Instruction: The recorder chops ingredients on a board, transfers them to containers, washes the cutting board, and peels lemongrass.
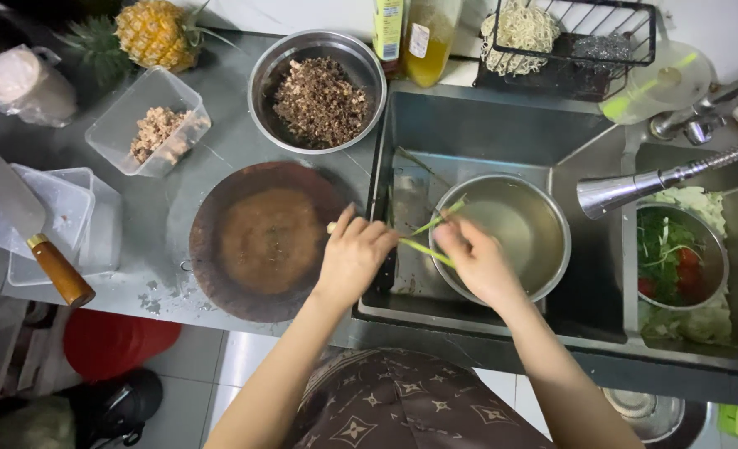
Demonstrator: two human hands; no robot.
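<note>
Head view: the left hand (354, 256) sits just below frame centre, at the sink's left edge, fingers curled shut around the pale end of a green stalk (425, 251). At its 3 o'clock, just beside it, the right hand (474, 259) pinches the same stalk's green strips between its fingertips, over the rim of a steel bowl (543, 218) standing in the sink (485, 125). The stalk runs between the two hands, with one thin strip rising toward 1 o'clock above the bowl's water.

At the left hand's 9 o'clock, touching-close, lies a round wooden chopping board (261, 241) on the grey counter. At 12 o'clock from the board stands a metal bowl of dark chopped matter (319, 100); at 10 o'clock a clear plastic tub with pale crumbs (154, 129), and beyond it a pineapple (153, 33). At the board's 9 o'clock a cleaver with a wooden handle (32, 233) rests on empty clear containers.

At the right hand's 3 o'clock, well apart, a spray tap head (610, 193) points over a second bowl of greens and red pieces (676, 258).
</note>
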